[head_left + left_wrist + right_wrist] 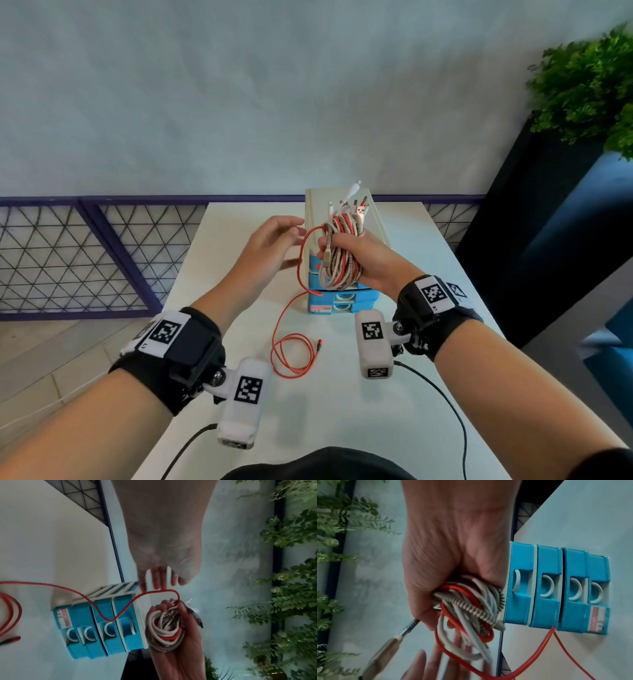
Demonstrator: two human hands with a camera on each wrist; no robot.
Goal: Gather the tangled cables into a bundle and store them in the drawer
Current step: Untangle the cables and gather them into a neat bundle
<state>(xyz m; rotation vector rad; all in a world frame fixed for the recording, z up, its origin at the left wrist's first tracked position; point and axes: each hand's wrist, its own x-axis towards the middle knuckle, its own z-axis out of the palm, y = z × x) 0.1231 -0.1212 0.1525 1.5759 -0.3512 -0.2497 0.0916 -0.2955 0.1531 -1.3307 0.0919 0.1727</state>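
My right hand (352, 255) grips a coiled bundle of white, red and braided cables (342, 246) above the small drawer unit (342, 301); the same cable bundle (471, 605) (164, 626) fills both wrist views. A loose red cable (291, 353) runs from the bundle down over the blue drawer fronts and lies in loops on the white table (411, 260). My left hand (274, 245) hovers just left of the bundle, fingers straight and spread, holding nothing. All drawers (547, 588) look closed.
The drawer unit stands at the table's far middle. A black planter with green leaves (589, 85) stands to the right, beyond the table edge. A purple lattice railing (85, 253) runs behind and to the left. Wrist-camera leads (442, 404) trail over the near table.
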